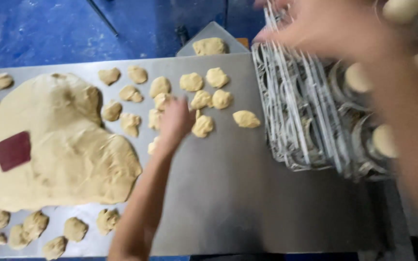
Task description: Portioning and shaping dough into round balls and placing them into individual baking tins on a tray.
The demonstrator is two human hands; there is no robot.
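The left hand [175, 121] reaches out over the middle of the steel tabletop [228, 193], fingers curled down onto a cluster of small dough pieces [202, 125]; whether it is pinching one or only touching, the blur does not let me tell. Just right of it lies a lone piece [246, 119], near the stack of wire racks [291, 106]. The right hand [325, 29] is far right, fingers spread, resting on or just over the racks' far edge, too blurred to say more.

To the left sits the big dough mass [59, 145] with a dark red scraper [12, 151] lying on it.

Risks, as I judge them: both arms move fast, so the left forearm could drag pieces near the mass together, where they would stick. The racks look tilted; a push from the right hand might slide them onto the lone piece.
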